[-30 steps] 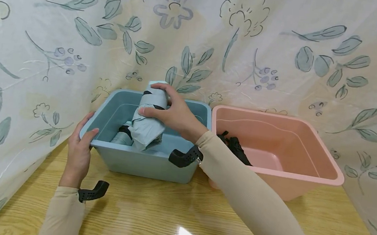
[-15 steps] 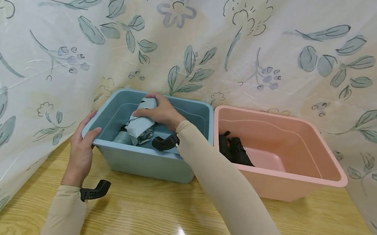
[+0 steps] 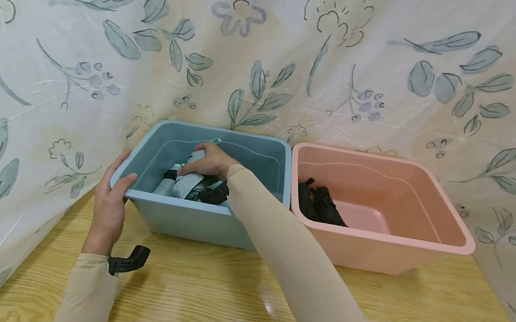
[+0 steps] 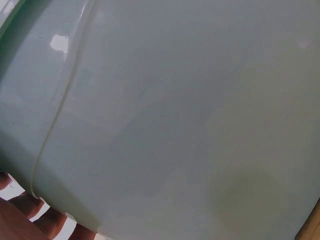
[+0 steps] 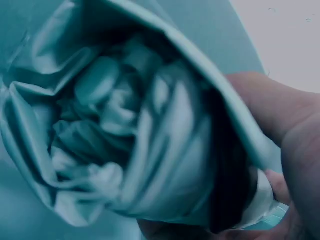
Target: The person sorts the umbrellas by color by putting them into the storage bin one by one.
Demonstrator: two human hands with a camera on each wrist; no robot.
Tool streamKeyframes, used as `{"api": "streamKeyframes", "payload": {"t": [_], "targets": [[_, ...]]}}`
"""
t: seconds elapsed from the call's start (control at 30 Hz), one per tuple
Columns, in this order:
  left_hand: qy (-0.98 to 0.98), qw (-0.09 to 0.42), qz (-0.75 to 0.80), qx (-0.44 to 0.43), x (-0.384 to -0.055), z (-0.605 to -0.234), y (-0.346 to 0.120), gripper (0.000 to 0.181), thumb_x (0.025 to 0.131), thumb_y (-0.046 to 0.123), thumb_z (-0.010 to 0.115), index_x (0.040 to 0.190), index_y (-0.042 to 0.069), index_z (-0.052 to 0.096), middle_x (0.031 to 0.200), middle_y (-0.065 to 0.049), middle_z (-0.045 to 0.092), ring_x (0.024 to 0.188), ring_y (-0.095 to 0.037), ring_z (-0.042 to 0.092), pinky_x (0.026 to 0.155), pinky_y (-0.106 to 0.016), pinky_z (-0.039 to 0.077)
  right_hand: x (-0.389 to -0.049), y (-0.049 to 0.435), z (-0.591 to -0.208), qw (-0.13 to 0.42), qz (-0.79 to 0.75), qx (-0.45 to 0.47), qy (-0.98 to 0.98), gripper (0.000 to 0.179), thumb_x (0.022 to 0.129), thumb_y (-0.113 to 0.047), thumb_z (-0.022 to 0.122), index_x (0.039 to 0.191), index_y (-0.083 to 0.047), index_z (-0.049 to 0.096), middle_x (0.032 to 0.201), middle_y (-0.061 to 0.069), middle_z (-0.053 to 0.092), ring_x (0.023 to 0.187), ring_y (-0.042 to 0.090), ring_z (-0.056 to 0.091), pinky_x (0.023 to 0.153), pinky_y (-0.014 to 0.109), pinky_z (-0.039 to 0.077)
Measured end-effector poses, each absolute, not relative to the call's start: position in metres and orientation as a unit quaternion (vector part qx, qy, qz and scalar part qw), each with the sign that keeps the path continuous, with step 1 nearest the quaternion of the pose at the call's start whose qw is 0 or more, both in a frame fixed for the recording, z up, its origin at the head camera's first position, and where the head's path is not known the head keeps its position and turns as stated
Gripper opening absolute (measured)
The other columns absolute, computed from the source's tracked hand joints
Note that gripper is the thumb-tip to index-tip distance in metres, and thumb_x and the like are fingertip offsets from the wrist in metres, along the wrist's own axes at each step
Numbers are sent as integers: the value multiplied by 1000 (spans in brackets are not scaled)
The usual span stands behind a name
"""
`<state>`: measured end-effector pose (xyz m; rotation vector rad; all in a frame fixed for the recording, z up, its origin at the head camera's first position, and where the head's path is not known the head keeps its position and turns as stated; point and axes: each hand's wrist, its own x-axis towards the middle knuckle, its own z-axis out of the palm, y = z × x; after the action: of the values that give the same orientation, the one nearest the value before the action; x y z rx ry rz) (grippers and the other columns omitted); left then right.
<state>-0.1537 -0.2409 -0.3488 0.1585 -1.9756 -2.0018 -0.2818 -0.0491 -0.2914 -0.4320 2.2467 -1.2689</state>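
A light blue folded umbrella (image 3: 188, 182) with a black band lies low inside the blue plastic bin (image 3: 199, 224). My right hand (image 3: 211, 160) grips it from above, thumb on the near side. Its gathered fabric end (image 5: 115, 125) fills the right wrist view. Just left of it in the bin rests a second light blue rolled bundle (image 3: 167, 182), also with a black band. My left hand (image 3: 108, 213) holds the bin's left front corner, thumb over the rim. Part of that hand's fingers (image 4: 47, 220) shows at the bin wall in the left wrist view.
A pink bin (image 3: 371, 251) stands against the blue one on the right, with black folded fabric bundles (image 3: 324, 207) at its left end. Both bins stand on a wood-grain table (image 3: 178, 289). A floral curtain (image 3: 269, 52) hangs close behind and at the sides.
My right hand has lowered the light blue umbrella from above the rim down into the blue bin, beside the other bundle. The left hand has kept its hold on the bin.
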Motion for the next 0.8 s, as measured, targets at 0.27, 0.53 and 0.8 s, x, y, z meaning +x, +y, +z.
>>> {"api": "streamKeyframes", "payload": {"t": [0.27, 0.53, 0.8], "targets": [[-690, 163, -704, 54, -154, -348, -240, 53, 106, 24, 45, 158, 29, 36, 161, -4, 29, 142, -26, 29, 119, -47, 19, -282, -52, -294, 273, -409, -177, 853, 78, 88, -27, 80, 152, -8, 40, 154, 14, 38, 134, 28, 42, 107, 43, 39], [-694, 163, -699, 55, -153, -349, -239, 52, 107, 25, 45, 158, 30, 36, 161, -4, 30, 142, -26, 29, 118, -48, 20, -283, -54, -294, 321, -379, -184, 848, 83, 90, -31, 78, 157, -12, 34, 155, 14, 36, 123, 29, 55, 89, 36, 53], [-686, 167, -706, 51, -152, -349, -240, 52, 107, 24, 45, 158, 29, 37, 161, -4, 29, 141, -26, 29, 117, -46, 20, -285, -56, -291, 395, -384, -190, 813, 81, 95, -35, 72, 159, -7, 31, 160, 11, 35, 117, 27, 65, 95, 37, 51]]}}
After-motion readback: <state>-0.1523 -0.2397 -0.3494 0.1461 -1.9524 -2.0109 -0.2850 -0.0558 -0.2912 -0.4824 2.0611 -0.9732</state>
